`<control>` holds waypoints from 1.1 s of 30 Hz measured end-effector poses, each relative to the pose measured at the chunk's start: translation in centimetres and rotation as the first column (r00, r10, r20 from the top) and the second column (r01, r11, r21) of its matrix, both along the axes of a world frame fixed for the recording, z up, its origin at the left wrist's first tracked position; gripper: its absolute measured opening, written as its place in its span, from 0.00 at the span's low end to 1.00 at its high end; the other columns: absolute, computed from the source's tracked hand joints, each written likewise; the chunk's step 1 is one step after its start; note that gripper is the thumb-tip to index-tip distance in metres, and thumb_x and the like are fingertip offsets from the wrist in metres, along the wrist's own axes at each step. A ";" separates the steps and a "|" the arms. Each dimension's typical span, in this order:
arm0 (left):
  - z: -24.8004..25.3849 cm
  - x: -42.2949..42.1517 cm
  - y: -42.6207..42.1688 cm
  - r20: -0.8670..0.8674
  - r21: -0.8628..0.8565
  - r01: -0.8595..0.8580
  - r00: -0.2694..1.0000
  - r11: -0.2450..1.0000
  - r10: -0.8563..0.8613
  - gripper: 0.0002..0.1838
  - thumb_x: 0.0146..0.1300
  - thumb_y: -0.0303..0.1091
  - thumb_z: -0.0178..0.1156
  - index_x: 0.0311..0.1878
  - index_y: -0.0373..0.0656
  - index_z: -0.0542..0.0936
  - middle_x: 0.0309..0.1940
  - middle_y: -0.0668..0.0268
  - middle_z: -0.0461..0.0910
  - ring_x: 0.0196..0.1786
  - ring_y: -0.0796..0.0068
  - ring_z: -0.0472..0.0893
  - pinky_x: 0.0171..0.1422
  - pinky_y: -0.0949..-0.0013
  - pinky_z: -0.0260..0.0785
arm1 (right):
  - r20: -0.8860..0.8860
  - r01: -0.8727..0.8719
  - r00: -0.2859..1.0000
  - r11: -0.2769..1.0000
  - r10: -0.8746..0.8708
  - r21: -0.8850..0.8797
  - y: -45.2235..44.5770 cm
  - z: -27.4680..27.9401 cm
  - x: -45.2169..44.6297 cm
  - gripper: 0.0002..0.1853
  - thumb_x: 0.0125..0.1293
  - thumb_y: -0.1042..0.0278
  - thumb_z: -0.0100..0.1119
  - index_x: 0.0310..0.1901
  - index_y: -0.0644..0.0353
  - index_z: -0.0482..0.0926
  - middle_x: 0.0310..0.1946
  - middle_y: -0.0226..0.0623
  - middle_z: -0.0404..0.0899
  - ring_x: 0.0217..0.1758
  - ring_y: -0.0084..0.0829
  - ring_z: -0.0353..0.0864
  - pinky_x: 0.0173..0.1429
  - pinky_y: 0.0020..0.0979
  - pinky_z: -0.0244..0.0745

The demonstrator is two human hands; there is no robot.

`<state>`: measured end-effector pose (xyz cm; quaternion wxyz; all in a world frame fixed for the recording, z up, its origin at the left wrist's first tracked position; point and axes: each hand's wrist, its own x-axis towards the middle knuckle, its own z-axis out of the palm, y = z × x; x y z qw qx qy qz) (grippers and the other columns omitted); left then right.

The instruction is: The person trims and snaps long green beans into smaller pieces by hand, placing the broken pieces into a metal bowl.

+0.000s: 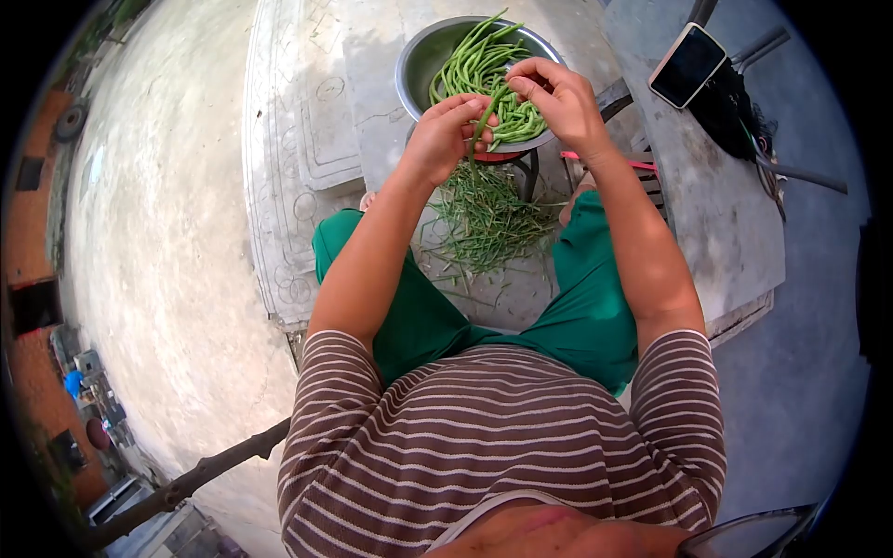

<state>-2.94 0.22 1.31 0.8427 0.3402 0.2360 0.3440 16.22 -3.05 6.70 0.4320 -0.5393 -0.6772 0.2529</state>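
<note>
A metal bowl (406, 91) of long green beans (474, 67) stands in front of me, under both hands. My left hand (448, 138) is closed around a green bean (483, 127) near the bowl's front rim; the bean hangs slightly past the rim. Over the right side of the bowl, my right hand (564, 100) is closed in a pinch, thumb against forefinger, at the upper end of the same bean. Below the bowl, a heap of thin green bean trimmings (490, 221) lies on the ground between my feet.
The bowl rests on a small stool (528, 177) with dark legs. To the right, a phone (688, 65) leans by a black bag (727, 110) and metal bars on a grey slab (716, 209). A branch (200, 472) crosses the lower left.
</note>
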 end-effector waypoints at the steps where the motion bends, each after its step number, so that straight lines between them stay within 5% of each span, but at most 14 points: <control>1: -0.2 0.0 0.0 0.000 0.001 -0.002 1.000 1.000 0.002 0.09 0.65 0.29 0.57 0.47 0.39 0.77 0.35 0.67 0.79 0.33 0.77 0.75 0.38 0.71 0.67 | 0.010 -0.006 1.000 1.000 0.005 0.028 -0.1 0.0 0.3 0.09 0.63 0.69 0.61 0.43 0.62 0.80 0.35 0.30 0.80 0.38 0.23 0.78 0.42 0.24 0.72; 4: -0.7 0.2 -0.1 -0.044 0.074 -0.010 0.999 0.997 0.013 0.08 0.64 0.31 0.60 0.44 0.40 0.78 0.33 0.68 0.79 0.31 0.78 0.75 0.37 0.72 0.67 | 0.032 -0.015 0.999 0.996 0.013 0.084 0.0 0.1 0.5 0.08 0.62 0.69 0.61 0.42 0.62 0.80 0.39 0.32 0.80 0.42 0.26 0.79 0.48 0.27 0.73; 6: -0.8 0.3 -0.3 -0.076 0.121 -0.056 0.995 0.991 0.066 0.07 0.63 0.32 0.61 0.42 0.41 0.79 0.29 0.71 0.78 0.30 0.82 0.74 0.33 0.76 0.66 | 0.382 -0.204 0.924 0.837 -0.006 0.507 0.4 0.0 0.1 0.08 0.57 0.70 0.62 0.38 0.59 0.82 0.40 0.34 0.81 0.42 0.35 0.80 0.46 0.34 0.74; 10: -0.8 0.7 -0.4 -0.077 0.146 -0.089 0.992 0.985 0.101 0.07 0.63 0.31 0.62 0.42 0.42 0.79 0.28 0.71 0.78 0.28 0.81 0.73 0.32 0.76 0.65 | 0.494 -0.286 0.869 0.816 0.000 0.503 0.8 -1.2 -0.2 0.09 0.54 0.72 0.63 0.39 0.59 0.82 0.39 0.35 0.82 0.43 0.42 0.80 0.50 0.38 0.74; 13: -1.6 0.9 -0.5 0.031 0.077 -0.098 0.995 0.992 0.096 0.07 0.65 0.32 0.60 0.43 0.41 0.78 0.31 0.69 0.77 0.30 0.78 0.72 0.35 0.71 0.65 | 0.272 -0.167 0.962 0.850 0.029 0.499 0.8 -2.5 -1.3 0.09 0.56 0.73 0.62 0.40 0.59 0.83 0.35 0.35 0.82 0.41 0.35 0.82 0.48 0.34 0.76; 15: -1.9 1.3 -0.7 0.282 -0.014 -0.062 0.957 0.998 0.063 0.06 0.65 0.33 0.60 0.41 0.42 0.77 0.31 0.69 0.77 0.31 0.78 0.71 0.36 0.71 0.64 | -0.213 -0.060 0.971 0.974 0.108 0.217 0.2 -2.8 -2.4 0.07 0.60 0.74 0.60 0.40 0.61 0.83 0.32 0.33 0.83 0.39 0.26 0.82 0.44 0.28 0.76; 16: -1.9 1.4 -0.7 0.282 -0.013 -0.064 0.957 0.998 0.065 0.06 0.65 0.33 0.60 0.41 0.42 0.77 0.31 0.69 0.77 0.31 0.78 0.71 0.36 0.71 0.64 | -0.213 -0.063 0.971 0.974 0.110 0.218 -0.2 -2.6 -2.9 0.07 0.60 0.74 0.60 0.40 0.61 0.83 0.32 0.33 0.83 0.39 0.26 0.82 0.44 0.28 0.76; 18: -1.8 1.6 -1.0 0.380 -0.048 -0.035 0.923 0.998 0.051 0.05 0.65 0.33 0.60 0.40 0.44 0.77 0.32 0.70 0.77 0.32 0.78 0.71 0.37 0.71 0.63 | -0.646 -0.145 0.763 0.970 -0.016 -0.195 -1.1 -1.9 -3.7 0.08 0.65 0.72 0.58 0.42 0.65 0.82 0.36 0.32 0.83 0.39 0.20 0.80 0.43 0.23 0.76; 22: -1.3 1.4 -1.1 0.390 -0.024 -0.041 0.920 0.999 0.048 0.06 0.66 0.34 0.59 0.41 0.44 0.77 0.33 0.70 0.76 0.32 0.78 0.70 0.36 0.72 0.63 | -0.716 -0.178 0.698 0.975 0.032 -0.131 -1.0 -1.0 -3.9 0.10 0.66 0.71 0.57 0.45 0.67 0.81 0.40 0.33 0.83 0.39 0.21 0.79 0.45 0.23 0.76; 24: -1.4 1.3 -0.9 0.376 -0.053 -0.036 0.925 0.998 0.054 0.06 0.67 0.35 0.58 0.41 0.43 0.77 0.33 0.70 0.75 0.32 0.77 0.69 0.35 0.73 0.62 | -0.648 -0.067 0.745 0.984 0.159 0.165 -0.8 0.2 -3.5 0.12 0.67 0.72 0.56 0.49 0.66 0.80 0.41 0.33 0.82 0.39 0.20 0.79 0.46 0.23 0.76; 26: -1.4 1.2 -0.9 0.360 -0.062 -0.052 0.930 0.997 0.071 0.07 0.67 0.35 0.58 0.42 0.43 0.77 0.34 0.70 0.75 0.32 0.77 0.69 0.34 0.73 0.62 | -0.633 -0.073 0.757 0.984 0.162 0.165 -0.2 0.5 -2.3 0.13 0.64 0.71 0.59 0.49 0.62 0.80 0.44 0.33 0.82 0.43 0.24 0.80 0.51 0.26 0.74; 27: -1.4 1.1 -0.8 0.343 -0.070 -0.064 0.935 0.996 0.084 0.07 0.67 0.36 0.58 0.42 0.42 0.76 0.35 0.69 0.74 0.32 0.77 0.69 0.34 0.73 0.62 | -0.273 0.070 0.962 0.953 0.014 0.295 0.7 0.6 -1.7 0.14 0.61 0.70 0.62 0.49 0.60 0.81 0.46 0.34 0.81 0.46 0.27 0.79 0.54 0.27 0.73; 28: -1.4 1.1 -0.8 0.343 -0.069 -0.060 0.936 0.996 0.080 0.07 0.67 0.36 0.58 0.42 0.42 0.76 0.35 0.69 0.74 0.32 0.77 0.69 0.34 0.73 0.62 | 0.106 0.141 0.972 0.876 -0.212 0.461 1.3 0.6 -1.3 0.15 0.59 0.70 0.64 0.49 0.58 0.81 0.48 0.34 0.81 0.49 0.30 0.79 0.57 0.29 0.72; 33: -1.4 1.1 -0.7 0.362 -0.090 -0.028 0.930 0.996 0.059 0.06 0.66 0.34 0.58 0.40 0.42 0.76 0.33 0.68 0.75 0.32 0.75 0.73 0.33 0.72 0.64 | -0.002 -0.009 1.000 0.956 0.010 0.295 0.2 0.3 -2.1 0.10 0.53 0.69 0.67 0.36 0.61 0.80 0.42 0.34 0.80 0.50 0.34 0.77 0.55 0.32 0.70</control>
